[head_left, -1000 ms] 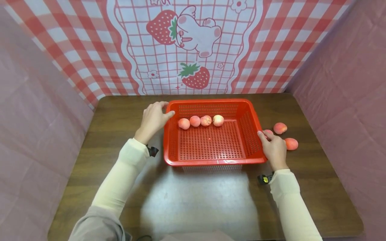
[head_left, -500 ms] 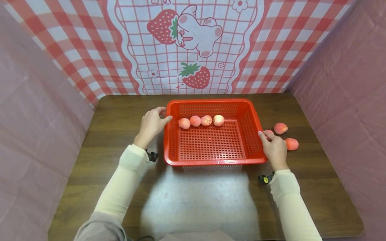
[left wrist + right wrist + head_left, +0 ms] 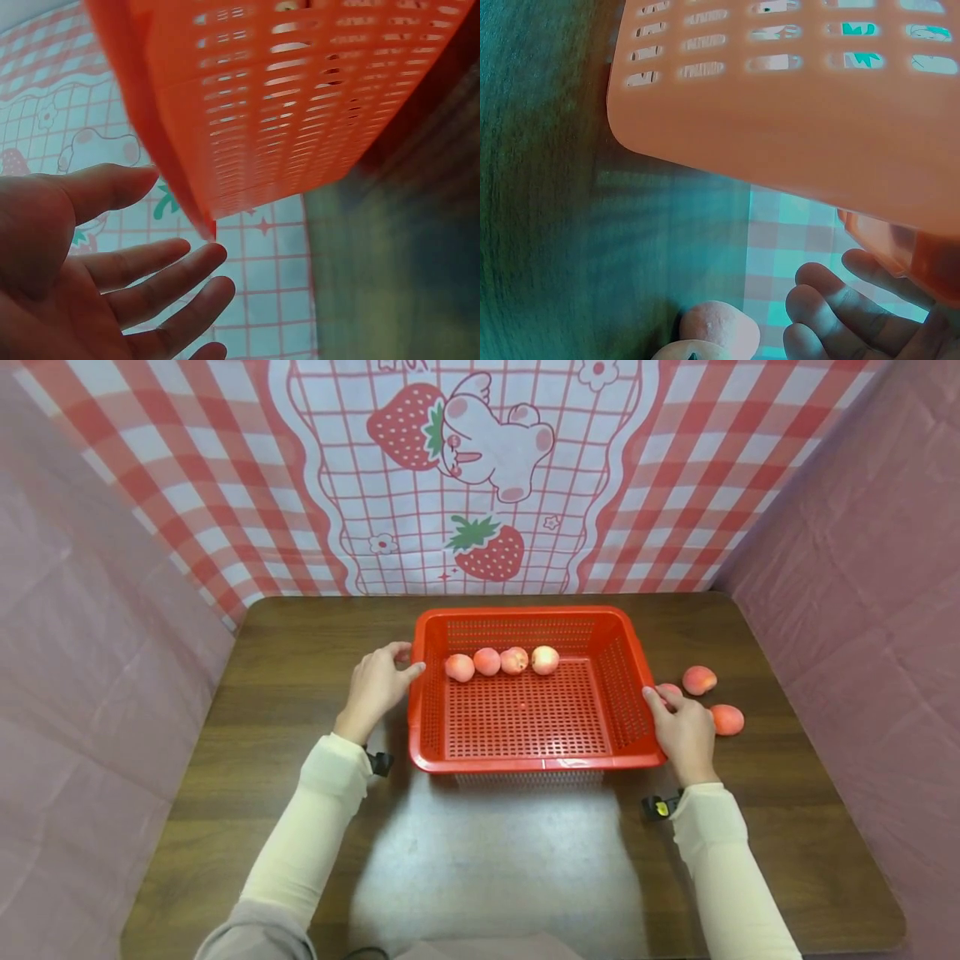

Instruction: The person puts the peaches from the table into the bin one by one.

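The left hand (image 3: 375, 683) has slid slightly nearer the body along the left side of the red basket (image 3: 480, 766), which stays put on the tabletop (image 3: 300, 643); this suggests adjusting rather than lifting. Its fingers are spread apart, straddling the rim loosely. The right hand (image 3: 686, 735) pinches the opposite rim, thumb above, fingers outside, beside loose peaches (image 3: 699, 680).

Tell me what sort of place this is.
Likely a curtained-off work booth: pink cloth lines both sides, a strawberry-print checked cloth covers the back, and a wood-grain table bearing a red basket stands between them.
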The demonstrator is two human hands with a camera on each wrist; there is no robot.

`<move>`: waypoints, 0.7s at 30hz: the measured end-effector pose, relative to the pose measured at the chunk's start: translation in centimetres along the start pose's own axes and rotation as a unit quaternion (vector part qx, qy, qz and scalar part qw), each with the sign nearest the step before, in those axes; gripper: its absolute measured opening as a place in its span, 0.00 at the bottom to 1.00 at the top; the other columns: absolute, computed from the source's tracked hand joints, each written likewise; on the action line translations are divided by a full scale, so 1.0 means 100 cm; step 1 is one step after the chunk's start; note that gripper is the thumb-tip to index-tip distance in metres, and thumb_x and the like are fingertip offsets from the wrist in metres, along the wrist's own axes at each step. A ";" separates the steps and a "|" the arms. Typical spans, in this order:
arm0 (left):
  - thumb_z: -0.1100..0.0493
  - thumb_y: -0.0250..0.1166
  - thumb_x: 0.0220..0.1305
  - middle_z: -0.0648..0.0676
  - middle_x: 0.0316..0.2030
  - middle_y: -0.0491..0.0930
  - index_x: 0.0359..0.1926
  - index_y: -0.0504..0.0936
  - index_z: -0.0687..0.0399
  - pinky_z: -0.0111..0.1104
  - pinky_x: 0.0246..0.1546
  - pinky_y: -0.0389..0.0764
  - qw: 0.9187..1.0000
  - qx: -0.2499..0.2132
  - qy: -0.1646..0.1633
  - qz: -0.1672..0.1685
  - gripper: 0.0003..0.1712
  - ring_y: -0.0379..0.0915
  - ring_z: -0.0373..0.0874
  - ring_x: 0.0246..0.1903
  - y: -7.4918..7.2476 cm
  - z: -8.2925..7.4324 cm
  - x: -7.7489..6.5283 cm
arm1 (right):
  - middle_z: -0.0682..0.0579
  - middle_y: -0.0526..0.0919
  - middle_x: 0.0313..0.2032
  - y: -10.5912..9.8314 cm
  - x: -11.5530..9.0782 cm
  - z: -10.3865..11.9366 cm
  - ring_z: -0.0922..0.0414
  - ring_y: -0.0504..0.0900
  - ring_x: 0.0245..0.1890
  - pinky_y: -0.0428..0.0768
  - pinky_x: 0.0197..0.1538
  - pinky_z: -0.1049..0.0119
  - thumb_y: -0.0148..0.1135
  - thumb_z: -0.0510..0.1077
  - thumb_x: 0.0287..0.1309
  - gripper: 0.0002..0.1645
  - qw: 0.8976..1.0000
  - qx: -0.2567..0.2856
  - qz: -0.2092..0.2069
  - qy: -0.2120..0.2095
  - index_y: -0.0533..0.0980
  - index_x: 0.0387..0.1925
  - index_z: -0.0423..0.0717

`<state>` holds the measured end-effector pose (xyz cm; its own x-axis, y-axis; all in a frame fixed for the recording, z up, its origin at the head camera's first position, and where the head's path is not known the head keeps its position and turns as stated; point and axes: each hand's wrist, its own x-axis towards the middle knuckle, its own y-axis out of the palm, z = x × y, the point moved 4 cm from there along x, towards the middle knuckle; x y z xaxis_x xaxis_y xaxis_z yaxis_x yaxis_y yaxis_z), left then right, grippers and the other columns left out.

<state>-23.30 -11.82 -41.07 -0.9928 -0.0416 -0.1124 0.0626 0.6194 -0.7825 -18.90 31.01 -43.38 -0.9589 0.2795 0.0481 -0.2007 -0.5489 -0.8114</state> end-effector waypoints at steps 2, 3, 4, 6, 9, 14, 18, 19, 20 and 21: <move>0.47 0.63 0.65 0.56 0.55 0.81 0.64 0.74 0.56 0.49 0.58 0.73 1.000 -0.005 -0.004 -0.001 0.30 0.77 0.54 0.55 0.002 0.003 -0.001 | 0.34 0.83 0.48 0.000 0.000 0.000 0.34 0.78 0.44 0.74 0.48 0.44 0.49 0.63 0.68 0.33 1.000 0.000 0.000 0.001 0.76 0.59 0.42; 0.47 0.63 0.65 0.56 0.55 0.82 0.64 0.73 0.56 0.49 0.58 0.73 1.000 -0.008 -0.005 -0.003 0.31 0.77 0.54 0.55 0.004 0.004 -0.002 | 0.34 0.83 0.48 0.000 0.000 0.000 0.34 0.78 0.44 0.74 0.48 0.44 0.49 0.63 0.68 0.33 1.000 0.001 0.000 0.002 0.76 0.59 0.42; 0.46 0.63 0.65 0.56 0.54 0.83 0.65 0.73 0.57 0.49 0.58 0.73 1.000 -0.010 -0.005 -0.004 0.31 0.78 0.53 0.55 0.005 0.005 -0.003 | 0.34 0.83 0.48 0.000 0.000 0.000 0.34 0.78 0.44 0.74 0.48 0.44 0.49 0.63 0.68 0.33 1.000 0.002 0.000 0.002 0.77 0.59 0.42; 0.46 0.63 0.65 0.56 0.53 0.84 0.65 0.73 0.58 0.49 0.58 0.73 1.000 -0.017 -0.006 -0.005 0.32 0.79 0.52 0.54 0.007 0.006 -0.004 | 0.34 0.83 0.47 0.001 0.000 0.000 0.34 0.78 0.44 0.74 0.48 0.44 0.49 0.63 0.68 0.33 1.000 0.003 -0.001 0.003 0.77 0.59 0.42; 0.47 0.63 0.64 0.56 0.51 0.84 0.66 0.72 0.58 0.49 0.58 0.73 1.000 -0.029 -0.004 -0.006 0.33 0.80 0.51 0.53 0.011 0.008 -0.006 | 0.34 0.83 0.48 0.001 -0.001 0.000 0.34 0.78 0.45 0.74 0.49 0.43 0.49 0.63 0.69 0.33 1.000 0.004 -0.001 0.003 0.77 0.58 0.42; 0.50 0.64 0.65 0.58 0.50 0.85 0.67 0.70 0.58 0.49 0.58 0.74 0.999 -0.045 0.009 -0.010 0.33 0.82 0.51 0.51 0.015 0.010 -0.008 | 0.34 0.83 0.49 0.001 -0.001 0.000 0.33 0.77 0.46 0.74 0.51 0.42 0.49 0.63 0.69 0.33 1.000 0.003 0.002 0.005 0.76 0.59 0.42; 0.51 0.64 0.65 0.58 0.50 0.85 0.68 0.70 0.57 0.49 0.57 0.74 0.998 -0.054 0.021 -0.022 0.33 0.82 0.52 0.49 0.016 0.011 -0.010 | 0.35 0.82 0.50 0.001 -0.001 0.000 0.33 0.78 0.47 0.74 0.51 0.43 0.48 0.63 0.69 0.34 1.000 0.004 0.007 0.010 0.76 0.60 0.43; 0.52 0.64 0.65 0.58 0.49 0.85 0.67 0.70 0.57 0.49 0.56 0.74 0.998 -0.055 0.024 -0.027 0.32 0.82 0.52 0.49 0.017 0.011 -0.011 | 0.35 0.82 0.50 0.001 0.000 0.000 0.34 0.78 0.46 0.74 0.51 0.43 0.48 0.63 0.69 0.33 1.000 0.004 0.007 0.011 0.76 0.60 0.43; 0.52 0.64 0.65 0.58 0.49 0.85 0.67 0.70 0.57 0.49 0.56 0.75 0.997 -0.060 0.027 -0.032 0.32 0.82 0.52 0.49 0.017 0.011 -0.011 | 0.35 0.82 0.50 0.000 0.000 0.000 0.34 0.78 0.46 0.74 0.51 0.43 0.49 0.63 0.69 0.33 1.000 0.005 0.007 0.012 0.76 0.60 0.43; 0.52 0.64 0.64 0.59 0.48 0.85 0.67 0.71 0.57 0.49 0.55 0.75 0.997 -0.063 0.031 -0.037 0.32 0.82 0.52 0.48 0.017 0.011 -0.012 | 0.35 0.82 0.50 0.000 0.001 0.000 0.34 0.78 0.46 0.75 0.51 0.43 0.49 0.63 0.69 0.33 1.000 0.005 0.006 0.011 0.76 0.60 0.43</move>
<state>-21.93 -11.58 -42.99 -0.9989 -0.0451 -0.0161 -0.0207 0.7097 -0.7042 -18.95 31.02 -43.38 -0.9566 0.2902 0.0255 -0.1914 -0.5602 -0.8059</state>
